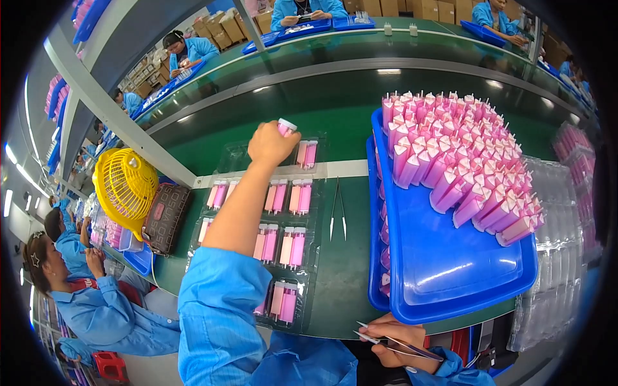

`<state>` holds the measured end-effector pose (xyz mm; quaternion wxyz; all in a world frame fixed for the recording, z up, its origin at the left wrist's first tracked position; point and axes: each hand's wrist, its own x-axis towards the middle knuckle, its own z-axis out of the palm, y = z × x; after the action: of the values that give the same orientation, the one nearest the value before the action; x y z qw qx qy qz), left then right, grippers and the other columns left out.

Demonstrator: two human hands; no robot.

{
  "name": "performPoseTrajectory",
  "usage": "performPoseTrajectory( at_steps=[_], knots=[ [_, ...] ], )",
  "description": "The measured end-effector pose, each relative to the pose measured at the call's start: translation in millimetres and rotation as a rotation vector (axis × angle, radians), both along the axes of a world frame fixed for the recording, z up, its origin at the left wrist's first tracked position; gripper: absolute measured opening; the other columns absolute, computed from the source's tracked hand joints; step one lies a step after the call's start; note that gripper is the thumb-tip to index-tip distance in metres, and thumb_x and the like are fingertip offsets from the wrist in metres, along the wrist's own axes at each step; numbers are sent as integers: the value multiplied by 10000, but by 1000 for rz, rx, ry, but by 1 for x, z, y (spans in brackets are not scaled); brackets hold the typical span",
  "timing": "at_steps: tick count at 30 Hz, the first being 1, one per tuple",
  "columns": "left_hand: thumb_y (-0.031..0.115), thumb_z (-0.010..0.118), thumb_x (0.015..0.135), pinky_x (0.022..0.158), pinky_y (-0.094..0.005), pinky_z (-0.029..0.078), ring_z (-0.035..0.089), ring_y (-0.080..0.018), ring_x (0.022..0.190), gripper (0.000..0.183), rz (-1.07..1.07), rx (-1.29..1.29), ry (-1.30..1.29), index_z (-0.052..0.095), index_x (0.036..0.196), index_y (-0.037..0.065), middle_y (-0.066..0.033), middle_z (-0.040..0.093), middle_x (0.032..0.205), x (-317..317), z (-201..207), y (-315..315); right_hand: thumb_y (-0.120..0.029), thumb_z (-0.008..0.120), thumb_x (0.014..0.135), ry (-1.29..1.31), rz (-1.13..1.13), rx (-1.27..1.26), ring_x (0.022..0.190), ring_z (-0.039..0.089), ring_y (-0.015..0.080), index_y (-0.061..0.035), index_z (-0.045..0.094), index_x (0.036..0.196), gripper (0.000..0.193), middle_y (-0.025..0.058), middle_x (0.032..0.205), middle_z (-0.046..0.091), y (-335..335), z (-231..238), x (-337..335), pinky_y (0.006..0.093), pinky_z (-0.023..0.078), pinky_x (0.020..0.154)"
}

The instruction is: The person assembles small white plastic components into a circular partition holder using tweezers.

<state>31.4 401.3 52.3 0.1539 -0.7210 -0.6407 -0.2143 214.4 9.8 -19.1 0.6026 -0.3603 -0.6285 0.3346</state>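
Note:
My left hand (pixel 273 144) reaches out over the far part of a clear plastic blister tray (pixel 311 264). Its fingers are closed round a pink tube with a white end (pixel 287 126). Pairs of light and darker pink tubes (pixel 293 247) lie in the tray's compartments, some hidden under my forearm. Near the table's front edge, my right hand (pixel 400 342) is closed on tweezers (pixel 418 352) whose tips point left. Right of centre stands a blue tray (pixel 444 276), its far part packed with many upright pink tubes (pixel 460 154).
Another pair of tweezers (pixel 338 212) lies on the green table between the trays. More clear blister trays (pixel 553 225) are stacked at the right. On the left are a yellow fan (pixel 125 190), a dark bag (pixel 166 219) and a seated person (pixel 109 309). Other people work across the bench.

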Motion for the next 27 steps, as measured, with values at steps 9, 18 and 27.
performPoseTrajectory(
  at_steps=[9, 18, 27],
  knots=[
    [333, 845, 636, 798, -393, 534, 680, -272, 887, 380, -12, -406, -384, 648, 845, 84, -107, 698, 891, -16, 2, 3, -90, 769, 808, 13, -55, 35, 774, 702, 238, -15, 690, 1077, 290, 133, 888, 718, 1, 3, -1, 308, 539, 697],
    [33, 622, 722, 786, -393, 534, 679, -288, 863, 223, -161, -145, -212, 698, 921, 98, -127, 694, 920, -8, -11, -21, -35, 735, 812, 12, -40, 49, 805, 725, 223, 6, 683, 1058, 254, 151, 922, 729, 1, 8, -4, 304, 574, 712],
    [284, 883, 603, 693, -266, 448, 546, -119, 846, 691, -839, -342, -611, 569, 1186, 84, -27, 617, 1032, 106, 43, -138, -28, 778, 757, -102, -138, 145, 766, 723, 229, 26, 680, 998, 265, 131, 862, 727, 11, 0, -2, 302, 564, 700]
  ],
)
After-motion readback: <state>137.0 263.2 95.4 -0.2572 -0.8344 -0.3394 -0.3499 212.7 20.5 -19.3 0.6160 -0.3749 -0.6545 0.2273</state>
